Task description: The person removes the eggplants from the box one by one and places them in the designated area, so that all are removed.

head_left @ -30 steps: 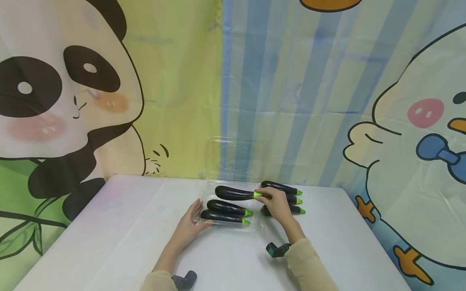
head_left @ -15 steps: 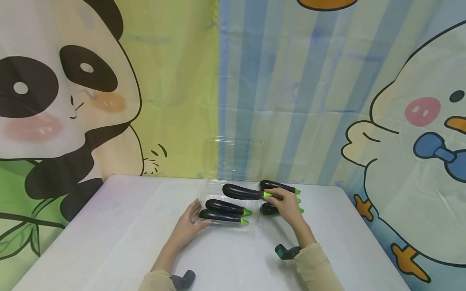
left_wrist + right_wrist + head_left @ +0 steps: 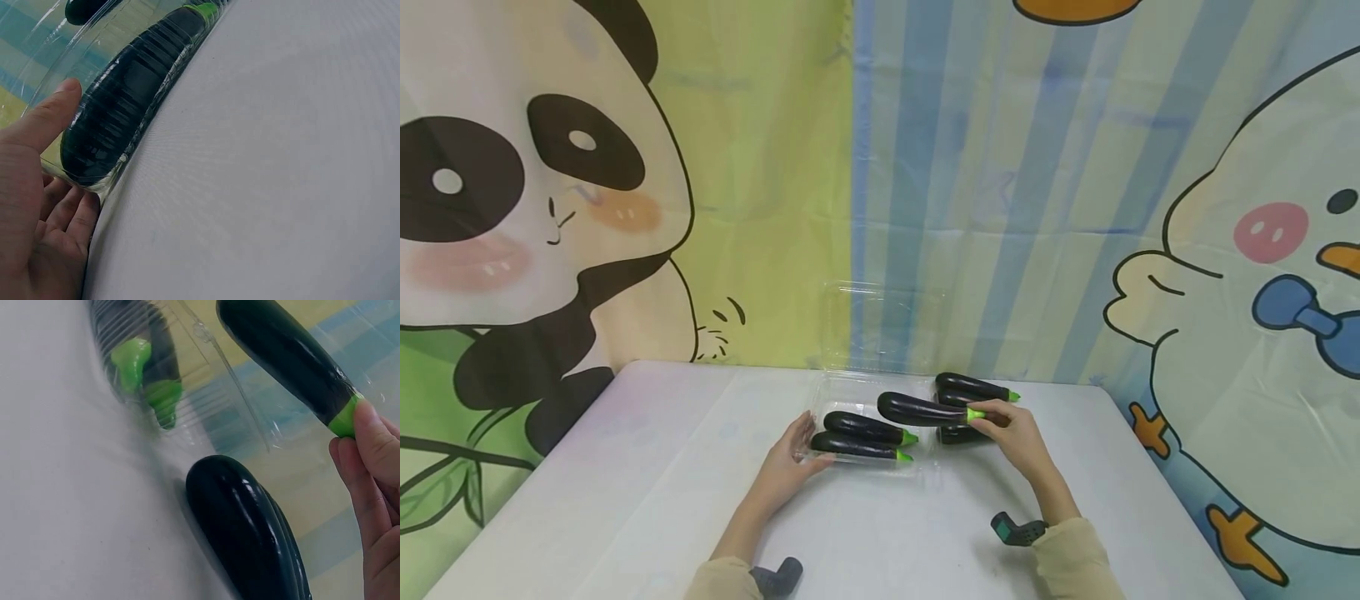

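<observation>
My right hand (image 3: 1021,440) pinches the green stem end of a dark purple eggplant (image 3: 921,411) between thumb and fingers. The eggplant lies level in the air, its round end pointing left over the right part of a clear plastic clamshell container (image 3: 848,393). Two more eggplants (image 3: 863,427) lie side by side inside, stems to the right. My left hand (image 3: 37,187) grips the container's left front corner, thumb along the front wall and fingers around the end. Several eggplants (image 3: 240,519) lie on the table right of the container, partly hidden by the held one and my right hand.
The container's transparent lid (image 3: 883,325) stands up at the back against a curtain (image 3: 775,208) printed with cartoon animals. A white table (image 3: 647,492) carries everything. Dark camera mounts (image 3: 1018,530) stick out from both wrists.
My right hand has carried the eggplant to the right and, lately, a little nearer to me, from above the container's back part toward the eggplants beside it. My left hand keeps its place.
</observation>
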Demonstrator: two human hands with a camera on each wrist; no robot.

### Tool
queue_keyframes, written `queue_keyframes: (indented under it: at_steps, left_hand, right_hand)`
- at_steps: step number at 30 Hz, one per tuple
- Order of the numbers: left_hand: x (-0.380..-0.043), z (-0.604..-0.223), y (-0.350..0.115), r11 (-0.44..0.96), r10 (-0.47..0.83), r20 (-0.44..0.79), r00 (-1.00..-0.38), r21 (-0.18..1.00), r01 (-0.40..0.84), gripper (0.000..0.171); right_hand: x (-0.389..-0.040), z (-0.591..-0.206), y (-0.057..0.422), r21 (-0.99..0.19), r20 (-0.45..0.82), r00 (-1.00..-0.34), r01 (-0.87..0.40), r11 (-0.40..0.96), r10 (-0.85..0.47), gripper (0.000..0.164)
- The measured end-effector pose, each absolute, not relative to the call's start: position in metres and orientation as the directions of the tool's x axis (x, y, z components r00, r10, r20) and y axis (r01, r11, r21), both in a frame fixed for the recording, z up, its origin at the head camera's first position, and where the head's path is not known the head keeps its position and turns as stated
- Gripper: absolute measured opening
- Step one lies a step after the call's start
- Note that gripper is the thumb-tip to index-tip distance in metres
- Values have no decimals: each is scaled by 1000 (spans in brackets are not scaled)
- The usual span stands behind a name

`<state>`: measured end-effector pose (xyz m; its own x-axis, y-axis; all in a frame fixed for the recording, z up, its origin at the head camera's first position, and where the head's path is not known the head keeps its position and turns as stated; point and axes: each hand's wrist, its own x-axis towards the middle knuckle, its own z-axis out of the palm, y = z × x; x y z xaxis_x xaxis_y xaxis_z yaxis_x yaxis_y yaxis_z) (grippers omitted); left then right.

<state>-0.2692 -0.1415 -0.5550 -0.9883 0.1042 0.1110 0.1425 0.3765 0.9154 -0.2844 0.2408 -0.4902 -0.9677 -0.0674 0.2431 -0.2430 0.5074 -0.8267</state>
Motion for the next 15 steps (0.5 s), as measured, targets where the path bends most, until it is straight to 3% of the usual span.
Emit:
queue_keyframes:
  at_steps: [15]
  left_hand:
    - [-271, -556, -143, 428, 87, 84, -993, 896, 113, 105]
  right_hand:
    - [-275, -489, 271, -874, 188, -980, -200, 444, -72, 34]
